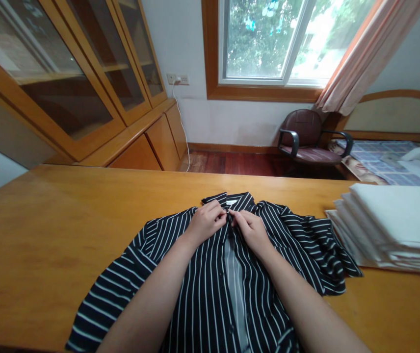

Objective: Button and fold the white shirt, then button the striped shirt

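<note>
A black shirt with white stripes [202, 284] lies spread on the wooden table [66, 220], its collar toward the far edge and its sleeves out to both sides. Just below the collar, my left hand [207, 220] pinches the front edge of the shirt. My right hand [249, 229] grips the opposite front edge, its fingertips nearly meeting those of the left. Between the fingers a button may sit, but it is too small to make out. Lower down, the front hangs apart and shows the lighter inside.
A stack of folded white cloths [397, 220] stands at the table's right, touching the shirt's right sleeve. Beyond the table are a glass-door cabinet [95, 122], a maroon armchair [305, 132], a bed [386, 157] and a window [257, 44].
</note>
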The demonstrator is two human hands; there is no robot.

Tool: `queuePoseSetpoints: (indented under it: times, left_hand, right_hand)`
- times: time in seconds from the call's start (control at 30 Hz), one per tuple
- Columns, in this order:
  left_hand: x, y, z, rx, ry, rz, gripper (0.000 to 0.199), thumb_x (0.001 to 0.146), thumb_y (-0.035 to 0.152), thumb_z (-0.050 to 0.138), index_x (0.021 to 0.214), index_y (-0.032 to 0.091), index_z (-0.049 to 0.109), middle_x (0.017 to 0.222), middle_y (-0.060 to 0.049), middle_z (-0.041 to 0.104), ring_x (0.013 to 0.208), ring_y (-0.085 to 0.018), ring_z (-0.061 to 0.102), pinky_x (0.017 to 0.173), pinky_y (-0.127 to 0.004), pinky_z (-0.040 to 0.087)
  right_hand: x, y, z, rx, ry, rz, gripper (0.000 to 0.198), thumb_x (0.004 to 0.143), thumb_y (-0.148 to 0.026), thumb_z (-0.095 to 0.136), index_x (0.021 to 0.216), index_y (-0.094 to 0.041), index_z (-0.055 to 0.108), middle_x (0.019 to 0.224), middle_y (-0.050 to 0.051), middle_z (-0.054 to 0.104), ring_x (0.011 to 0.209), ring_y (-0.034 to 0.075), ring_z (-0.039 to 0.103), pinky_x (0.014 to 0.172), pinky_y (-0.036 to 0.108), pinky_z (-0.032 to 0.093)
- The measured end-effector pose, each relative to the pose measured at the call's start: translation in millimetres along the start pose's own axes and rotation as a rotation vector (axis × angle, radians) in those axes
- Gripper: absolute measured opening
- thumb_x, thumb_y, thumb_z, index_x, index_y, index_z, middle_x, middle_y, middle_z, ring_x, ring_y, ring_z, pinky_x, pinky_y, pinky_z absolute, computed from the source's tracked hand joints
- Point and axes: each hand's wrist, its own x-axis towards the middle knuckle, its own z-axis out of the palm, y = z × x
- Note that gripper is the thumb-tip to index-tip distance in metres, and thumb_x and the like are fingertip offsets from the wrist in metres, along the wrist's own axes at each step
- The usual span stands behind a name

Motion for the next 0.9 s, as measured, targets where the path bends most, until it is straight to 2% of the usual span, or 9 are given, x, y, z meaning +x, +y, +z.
queuePoseSetpoints:
  times: [0.07, 0.23, 0.5, 0.7, 0.9]
  left_hand:
    - [-0.2, -0.2, -0.5, -0.007, -0.004, 0.000, 0.016, 0.089, 0.011, 0.056, 0.074, 0.018, 0.056, 0.074, 0.000, 0.054, 0.068, -0.012, 0.053, 0.064, -0.023, 0.042]
    - [-0.4, 0.9, -1.0, -0.026, -0.005, 0.013, 0.014, 0.089, 0.012, 0.055, 0.076, 0.018, 0.057, 0.076, 0.000, 0.057, 0.069, -0.013, 0.055, 0.064, -0.023, 0.043]
    - [-0.1, 2.0, -0.8, -0.042, 0.027, 0.039, 0.011, 0.089, 0.013, 0.056, 0.080, 0.017, 0.060, 0.076, -0.001, 0.058, 0.067, -0.012, 0.056, 0.061, -0.023, 0.043]
    - [-1.3, -0.1, 0.9, -0.055, 0.021, 0.036, 0.012, 0.090, 0.014, 0.056, 0.081, 0.018, 0.061, 0.075, -0.001, 0.058, 0.069, -0.012, 0.057, 0.063, -0.023, 0.044]
    - [-1.1, 0.0, 1.0, -0.039, 0.027, 0.024, 0.014, 0.090, 0.013, 0.056, 0.078, 0.018, 0.060, 0.074, 0.000, 0.057, 0.069, -0.013, 0.056, 0.064, -0.023, 0.044]
  right_hand:
    - [0.7, 0.1, -0.4, 0.030, -0.006, 0.013, 0.043, 0.101, -0.037, 0.045, 0.073, -0.021, 0.073, 0.074, 0.003, 0.067, 0.081, 0.019, 0.066, 0.082, 0.031, 0.049]
    - [1.9, 4.3, 0.1, -0.002, 0.015, 0.047, 0.022, 0.094, -0.034, 0.059, 0.099, -0.023, 0.077, 0.082, 0.003, 0.070, 0.077, 0.019, 0.064, 0.073, 0.030, 0.048]
    - [3.0, 3.0, -0.6, -0.026, 0.128, 0.039, 0.012, 0.088, -0.031, 0.068, 0.092, -0.023, 0.076, 0.081, 0.002, 0.066, 0.068, 0.016, 0.057, 0.065, 0.030, 0.046]
    - [2.5, 0.2, -1.2, -0.024, 0.118, 0.021, 0.014, 0.090, -0.033, 0.066, 0.091, -0.024, 0.077, 0.084, 0.004, 0.069, 0.078, 0.019, 0.063, 0.071, 0.032, 0.049]
    - [1.4, -0.3, -0.2, -0.046, 0.108, 0.017, 0.017, 0.091, -0.034, 0.064, 0.094, -0.024, 0.079, 0.082, 0.004, 0.069, 0.075, 0.019, 0.064, 0.071, 0.032, 0.049]
